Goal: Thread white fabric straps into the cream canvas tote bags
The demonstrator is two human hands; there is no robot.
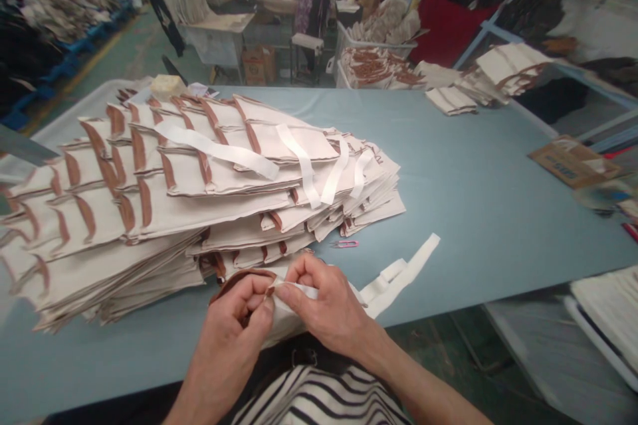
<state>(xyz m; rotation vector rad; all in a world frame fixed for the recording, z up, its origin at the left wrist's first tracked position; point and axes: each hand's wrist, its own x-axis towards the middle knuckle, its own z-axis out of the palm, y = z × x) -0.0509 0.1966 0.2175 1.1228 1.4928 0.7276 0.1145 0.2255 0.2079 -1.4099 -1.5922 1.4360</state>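
Observation:
At the table's near edge, a cream cloth piece with brown edging point(285, 320) is held between both hands. My left hand point(229, 322) is closed, pinching it at the brown-edged corner. Close against it, my right hand point(331, 302) is closed too, thumb and fingers pressed on the cloth where a white strip seems to pass; the fingers partly hide this spot. A folded white strip point(409, 272) lies on the table just right of my right hand. Small pink thread snips point(345, 244) rest beyond the hands.
Large overlapping stacks of cream cloth pieces with brown edging point(214, 212) cover the left of the blue-grey table point(463, 192). Several white strips point(219, 149) lie on top. More folded cloth point(451, 101) sits at the far right edge, near a cardboard box point(573, 163). A person stands in the background.

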